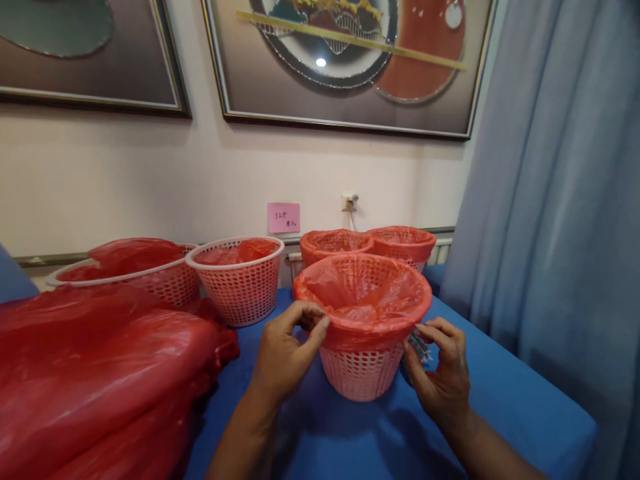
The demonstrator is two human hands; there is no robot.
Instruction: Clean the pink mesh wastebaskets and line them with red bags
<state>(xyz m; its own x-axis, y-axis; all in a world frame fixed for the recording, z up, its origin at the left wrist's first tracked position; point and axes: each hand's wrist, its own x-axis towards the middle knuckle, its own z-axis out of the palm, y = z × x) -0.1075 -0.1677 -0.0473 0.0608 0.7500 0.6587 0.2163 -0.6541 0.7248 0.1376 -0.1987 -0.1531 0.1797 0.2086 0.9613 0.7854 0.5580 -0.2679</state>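
Note:
A white perforated plastic basket point(364, 377) stands upright on the table in front of me. A thin red plastic bag point(370, 327) lines it, its top folded down over the rim and hanging outside. My left hand point(287, 343) pinches the folded edge of the bag at the left front of the rim. On the opposite side, my right hand point(443, 370) holds the bag's edge between thumb and fingers. A small dark object with whitish bits point(419, 350) lies behind my right hand, partly hidden.
Two more lined baskets, one left point(330, 245) and one right point(404, 244), stand behind. To the left are a basket point(240, 293) and a wider basket point(170, 283) with red plastic inside. A red plastic heap point(95, 380) covers the near left of the blue table point(530, 413). A curtain point(550, 220) hangs right.

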